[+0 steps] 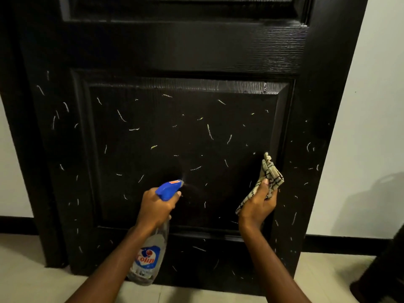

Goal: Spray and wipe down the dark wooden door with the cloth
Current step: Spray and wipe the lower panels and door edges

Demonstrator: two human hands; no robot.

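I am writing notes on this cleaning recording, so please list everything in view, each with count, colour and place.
door: one, black, fills the middle of the view
streak marks: many, whitish, scattered over the door's lower half
spray bottle: one, clear with blue head, held before the lower panel
cloth: one, beige with dark lines, near the panel's right edge
wall: one, white, both sides of the door
skirting board: two stretches, black, at the wall's foot
floor: one, pale tiles, bottom of view
dark object: one, black, lower right corner, unidentifiable
left hand: one, grips the spray bottle's neck
right hand: one, holds the cloth
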